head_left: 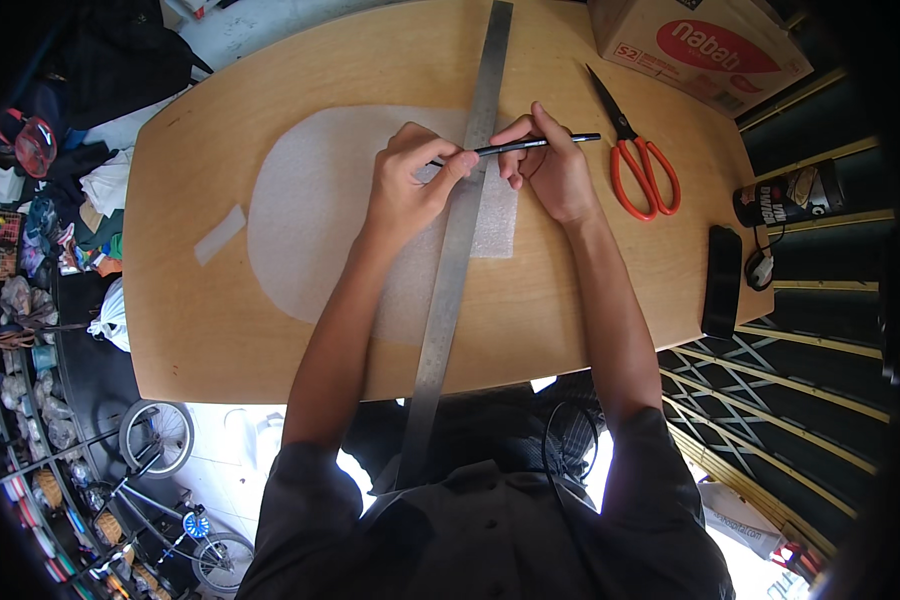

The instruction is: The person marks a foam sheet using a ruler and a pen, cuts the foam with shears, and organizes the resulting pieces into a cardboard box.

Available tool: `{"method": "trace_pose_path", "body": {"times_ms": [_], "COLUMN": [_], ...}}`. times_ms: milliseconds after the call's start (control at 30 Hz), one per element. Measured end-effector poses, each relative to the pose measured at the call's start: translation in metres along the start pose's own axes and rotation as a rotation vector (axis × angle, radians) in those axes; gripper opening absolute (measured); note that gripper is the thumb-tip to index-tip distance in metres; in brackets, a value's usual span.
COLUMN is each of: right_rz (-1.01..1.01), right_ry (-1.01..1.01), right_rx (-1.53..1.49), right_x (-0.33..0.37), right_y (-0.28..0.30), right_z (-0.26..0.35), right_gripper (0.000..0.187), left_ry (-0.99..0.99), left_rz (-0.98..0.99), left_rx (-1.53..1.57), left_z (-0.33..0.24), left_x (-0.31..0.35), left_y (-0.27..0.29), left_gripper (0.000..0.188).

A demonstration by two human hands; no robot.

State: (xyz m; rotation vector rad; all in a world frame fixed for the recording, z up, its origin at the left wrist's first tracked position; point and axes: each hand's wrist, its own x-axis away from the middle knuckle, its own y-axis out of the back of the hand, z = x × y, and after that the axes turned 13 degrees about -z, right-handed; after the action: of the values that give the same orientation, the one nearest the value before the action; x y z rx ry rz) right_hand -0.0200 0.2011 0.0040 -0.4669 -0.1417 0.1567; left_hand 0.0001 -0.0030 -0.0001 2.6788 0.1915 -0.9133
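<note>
A slim black pen (pixel 560 140) is held level between my two hands, above the table. My left hand (pixel 415 180) pinches its left end with thumb and finger. Around the middle of the barrel, the fingers of my right hand (pixel 550 165) are closed. Under the hands a long steel ruler (pixel 450 270) runs from the far edge of the table past its near edge. It lies across a white foam sheet (pixel 310 220) with a rounded left side and a straight-cut right corner. Orange-handled scissors (pixel 632 160) lie to the right, blades pointing away and slightly apart.
A small white foam strip (pixel 220 235) lies left of the sheet on the wooden table (pixel 200 340). At the far right stand a cardboard box (pixel 690 55), a black can (pixel 790 195) and a black oblong object (pixel 722 282). A bicycle (pixel 170 500) and shelves are at the lower left.
</note>
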Motion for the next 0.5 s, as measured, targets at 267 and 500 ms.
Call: {"method": "trace_pose_path", "body": {"times_ms": [267, 500], "right_rz": [0.004, -0.001], "right_ry": [-0.003, -0.009], "right_rx": [-0.016, -0.001], "right_x": [-0.001, -0.001], "right_y": [0.002, 0.001], "right_z": [0.0, 0.0], "right_gripper": [0.061, 0.062], "left_ry": [-0.072, -0.067], "left_rz": [-0.059, -0.024], "left_rx": [-0.045, -0.089], "left_z": [-0.015, -0.004], "left_x": [-0.004, 0.001], "left_y": [-0.003, -0.002], "left_gripper": [0.01, 0.009]}}
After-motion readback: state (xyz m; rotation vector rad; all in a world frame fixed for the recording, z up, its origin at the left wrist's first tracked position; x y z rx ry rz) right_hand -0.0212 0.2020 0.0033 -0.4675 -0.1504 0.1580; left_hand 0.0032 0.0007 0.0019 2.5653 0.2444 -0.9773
